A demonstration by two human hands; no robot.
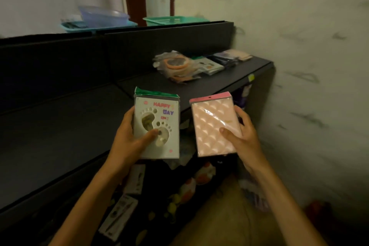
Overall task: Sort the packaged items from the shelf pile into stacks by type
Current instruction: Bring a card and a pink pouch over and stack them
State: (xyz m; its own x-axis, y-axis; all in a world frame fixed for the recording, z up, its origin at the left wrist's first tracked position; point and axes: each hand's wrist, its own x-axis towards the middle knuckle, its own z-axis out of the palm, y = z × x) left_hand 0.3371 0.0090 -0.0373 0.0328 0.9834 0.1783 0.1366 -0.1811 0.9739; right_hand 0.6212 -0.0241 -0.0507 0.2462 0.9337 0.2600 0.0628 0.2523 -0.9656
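Several packets (191,65) on black shelf (219,84)

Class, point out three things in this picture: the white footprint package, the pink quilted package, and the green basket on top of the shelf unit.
white footprint package (156,128): head view, card front.
pink quilted package (214,126): head view, quilted face.
green basket (175,20): head view, front wall.
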